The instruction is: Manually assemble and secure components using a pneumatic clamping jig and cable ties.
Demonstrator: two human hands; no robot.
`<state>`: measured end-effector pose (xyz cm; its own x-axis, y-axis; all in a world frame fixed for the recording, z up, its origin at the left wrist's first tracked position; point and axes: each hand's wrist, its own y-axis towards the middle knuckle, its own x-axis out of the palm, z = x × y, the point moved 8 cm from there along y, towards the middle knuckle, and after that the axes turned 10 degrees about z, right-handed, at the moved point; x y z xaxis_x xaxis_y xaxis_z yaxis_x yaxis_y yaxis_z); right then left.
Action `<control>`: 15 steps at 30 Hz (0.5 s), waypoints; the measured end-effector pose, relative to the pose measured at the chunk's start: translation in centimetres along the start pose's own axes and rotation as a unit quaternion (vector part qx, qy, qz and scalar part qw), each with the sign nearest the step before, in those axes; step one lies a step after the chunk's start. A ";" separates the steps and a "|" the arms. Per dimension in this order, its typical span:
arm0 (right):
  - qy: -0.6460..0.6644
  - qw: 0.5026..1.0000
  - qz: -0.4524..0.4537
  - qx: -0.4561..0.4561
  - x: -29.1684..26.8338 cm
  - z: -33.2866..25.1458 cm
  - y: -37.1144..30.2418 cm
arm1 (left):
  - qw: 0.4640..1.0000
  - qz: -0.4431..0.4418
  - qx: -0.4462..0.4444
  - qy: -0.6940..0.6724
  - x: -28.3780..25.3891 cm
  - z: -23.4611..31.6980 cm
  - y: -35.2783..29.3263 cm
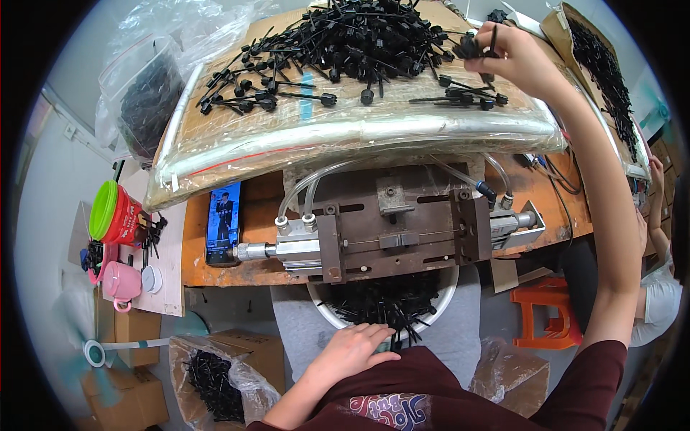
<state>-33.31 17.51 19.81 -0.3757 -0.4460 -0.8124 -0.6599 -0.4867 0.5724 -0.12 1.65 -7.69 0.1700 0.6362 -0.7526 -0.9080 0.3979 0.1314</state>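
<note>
My right hand point(514, 59) pinches some black knob-ended sticks point(468, 47) over the cardboard point(402, 109), just right of the big pile point(359, 43), and they look light and stiff, so gripping near the knobs should work.

Lit phone point(223, 224) on the wooden tabletop point(195, 248), pink mug point(121, 281) beside a round white lid point(152, 279), green-rimmed red tub point(123, 221), teal-bladed fan point(94, 353), orange plastic stool point(545, 294)
</note>
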 end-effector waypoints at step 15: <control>0.095 0.903 0.221 -0.355 -2.3 -19.3 -15.1 | 0.802 0.330 -0.105 -0.486 -13.5 3.3 5.1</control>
<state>-9.93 11.42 15.15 -0.3379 -0.8022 -0.4923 0.1365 -0.5593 0.8176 -5.76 -2.75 5.25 -0.2483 0.9180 0.3094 -0.9504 -0.2926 0.1056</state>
